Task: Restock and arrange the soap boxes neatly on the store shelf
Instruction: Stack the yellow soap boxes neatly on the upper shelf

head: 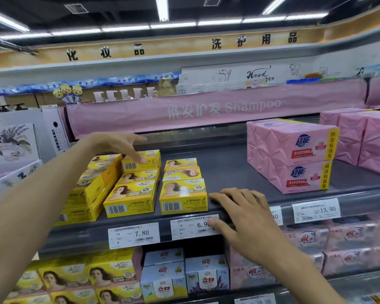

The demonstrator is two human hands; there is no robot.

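resting flat on the shelf lip (86, 235), the right hand (239, 211) holds nothing: fingers straight and a little spread, thumb down over a price tag (193, 227). just left of its fingertips sits the front yellow soap box (183, 197), close, though i cannot tell whether they touch. further in and leftward, the left hand (116, 143) reaches over the rows with fingers loose and extended, gripping nothing, its fingertips on top of a rear yellow box (140, 163) at the back of the middle row. more yellow boxes (90, 185) stack below that wrist, some skewed. well to the right of both hands and deeper on the shelf stand pink soap packs (294, 154). the boxes look like light, stiff card with glossy faces, likely to slide easily and dent at corners if squeezed; best taken across the two long sides, thumb opposite fingers, or nudged square with a flat palm on the end face.
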